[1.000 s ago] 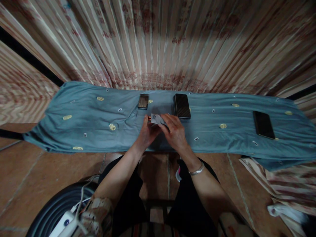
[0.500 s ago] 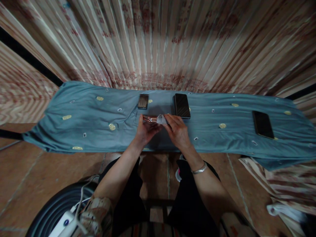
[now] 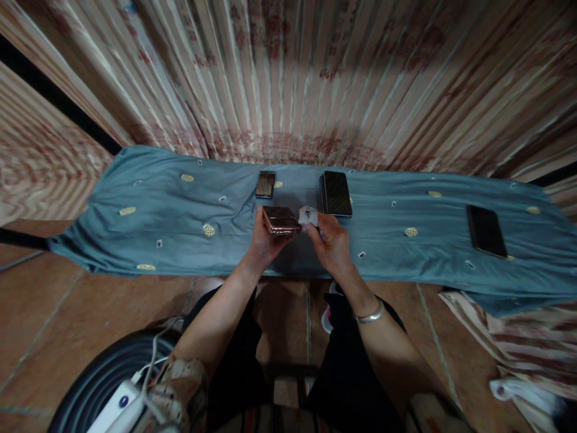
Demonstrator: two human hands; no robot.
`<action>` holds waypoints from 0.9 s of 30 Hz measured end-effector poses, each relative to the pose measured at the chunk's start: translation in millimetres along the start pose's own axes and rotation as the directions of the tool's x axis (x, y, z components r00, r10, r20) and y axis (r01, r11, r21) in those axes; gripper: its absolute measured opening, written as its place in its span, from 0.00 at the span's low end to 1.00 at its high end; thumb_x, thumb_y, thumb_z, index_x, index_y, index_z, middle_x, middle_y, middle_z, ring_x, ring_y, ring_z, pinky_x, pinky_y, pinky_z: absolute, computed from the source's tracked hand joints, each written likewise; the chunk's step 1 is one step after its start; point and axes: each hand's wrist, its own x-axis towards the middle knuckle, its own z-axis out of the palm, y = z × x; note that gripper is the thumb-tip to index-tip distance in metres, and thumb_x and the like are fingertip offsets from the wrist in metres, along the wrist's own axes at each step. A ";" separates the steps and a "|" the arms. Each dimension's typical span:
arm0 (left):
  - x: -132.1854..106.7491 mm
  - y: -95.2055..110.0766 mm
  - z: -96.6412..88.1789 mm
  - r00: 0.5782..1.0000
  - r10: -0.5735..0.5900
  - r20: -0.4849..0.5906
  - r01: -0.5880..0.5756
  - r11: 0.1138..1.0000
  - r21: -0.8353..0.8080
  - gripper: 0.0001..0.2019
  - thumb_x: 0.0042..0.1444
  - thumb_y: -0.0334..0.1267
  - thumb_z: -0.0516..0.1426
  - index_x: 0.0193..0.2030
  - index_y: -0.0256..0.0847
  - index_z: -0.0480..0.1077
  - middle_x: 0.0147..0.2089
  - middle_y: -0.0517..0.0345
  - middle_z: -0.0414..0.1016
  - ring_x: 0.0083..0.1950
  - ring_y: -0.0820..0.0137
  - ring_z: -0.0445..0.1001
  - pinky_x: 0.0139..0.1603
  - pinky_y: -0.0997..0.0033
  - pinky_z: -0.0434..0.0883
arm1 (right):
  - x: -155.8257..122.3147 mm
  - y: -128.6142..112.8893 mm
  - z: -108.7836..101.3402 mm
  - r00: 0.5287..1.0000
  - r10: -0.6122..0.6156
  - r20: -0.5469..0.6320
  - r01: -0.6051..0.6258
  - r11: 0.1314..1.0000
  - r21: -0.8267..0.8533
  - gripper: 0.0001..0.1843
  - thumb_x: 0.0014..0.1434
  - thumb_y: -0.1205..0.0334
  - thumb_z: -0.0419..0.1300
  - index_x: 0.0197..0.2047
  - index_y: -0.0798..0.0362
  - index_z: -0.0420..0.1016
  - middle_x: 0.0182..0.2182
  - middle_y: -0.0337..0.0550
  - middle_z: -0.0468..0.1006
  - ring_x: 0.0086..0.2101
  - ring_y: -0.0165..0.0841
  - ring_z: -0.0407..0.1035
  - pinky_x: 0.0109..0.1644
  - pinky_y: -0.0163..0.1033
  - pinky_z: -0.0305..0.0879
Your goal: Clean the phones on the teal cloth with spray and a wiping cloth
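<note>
My left hand [image 3: 265, 240] grips a copper-coloured phone [image 3: 280, 218] by its near edge and holds it flat just above the blue cloth [image 3: 180, 234]. My right hand [image 3: 332, 242] is closed on a small crumpled white wipe [image 3: 309, 216], held just right of the phone's end. A silver bangle [image 3: 370, 314] sits on my right wrist. Beyond my hands lie a small dark phone [image 3: 265, 184] and a larger black phone [image 3: 336, 193] on the cloth.
Another black phone [image 3: 486, 230] lies far right on the cloth. A striped curtain [image 3: 288, 78] hangs behind. On the tiled floor [image 3: 58, 319] are a dark round object [image 3: 97, 379] with a white power strip [image 3: 119, 409] at bottom left and folded striped fabric [image 3: 509, 343] at right.
The wipe was over the phone a second ago; my right hand has drawn it off to the right, and the phone's top face now shows in my left hand.
</note>
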 end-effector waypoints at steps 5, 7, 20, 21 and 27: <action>1.0 -2.6 2.7 0.998 0.055 -0.030 -0.055 0.998 -0.013 0.27 0.73 0.54 0.44 0.49 0.34 0.76 0.33 0.52 0.80 0.33 0.66 0.75 0.40 0.67 0.76 | -2.9 -13.2 7.0 0.985 -0.104 0.134 0.106 0.994 -0.006 0.22 0.75 0.51 0.55 0.63 0.52 0.77 0.56 0.54 0.83 0.56 0.44 0.76 0.64 0.54 0.73; -0.4 -2.2 5.4 0.997 0.057 -0.046 -0.059 0.997 -0.041 0.27 0.73 0.52 0.43 0.48 0.34 0.76 0.32 0.53 0.79 0.32 0.67 0.75 0.39 0.69 0.75 | -4.2 -14.4 9.2 0.975 -0.110 0.191 0.113 0.994 -0.005 0.22 0.73 0.52 0.58 0.65 0.51 0.76 0.58 0.54 0.81 0.58 0.45 0.74 0.65 0.56 0.72; -1.8 -4.5 5.1 1.000 -0.012 0.006 0.013 0.997 -0.081 0.27 0.74 0.53 0.43 0.52 0.35 0.74 0.32 0.55 0.79 0.29 0.70 0.75 0.31 0.73 0.73 | -8.1 -14.4 11.0 0.975 -0.160 0.156 0.179 0.977 -0.114 0.21 0.75 0.56 0.55 0.63 0.56 0.77 0.56 0.57 0.82 0.56 0.45 0.75 0.65 0.55 0.73; -2.7 -4.5 5.9 1.000 -0.012 -0.001 0.012 0.997 -0.081 0.27 0.74 0.53 0.42 0.51 0.35 0.74 0.31 0.55 0.78 0.29 0.70 0.75 0.30 0.73 0.73 | -8.7 -15.4 11.6 0.975 -0.168 0.145 0.187 0.974 -0.125 0.21 0.75 0.56 0.54 0.63 0.58 0.77 0.56 0.58 0.82 0.56 0.45 0.75 0.65 0.55 0.73; -9.8 -3.5 14.0 0.999 0.007 -0.040 -0.010 0.998 -0.060 0.28 0.75 0.52 0.41 0.39 0.36 0.74 0.30 0.55 0.78 0.29 0.71 0.75 0.30 0.74 0.74 | -12.9 -22.7 13.9 0.978 -0.170 0.118 0.190 0.964 -0.186 0.21 0.75 0.59 0.53 0.64 0.58 0.76 0.56 0.59 0.82 0.56 0.45 0.75 0.65 0.54 0.73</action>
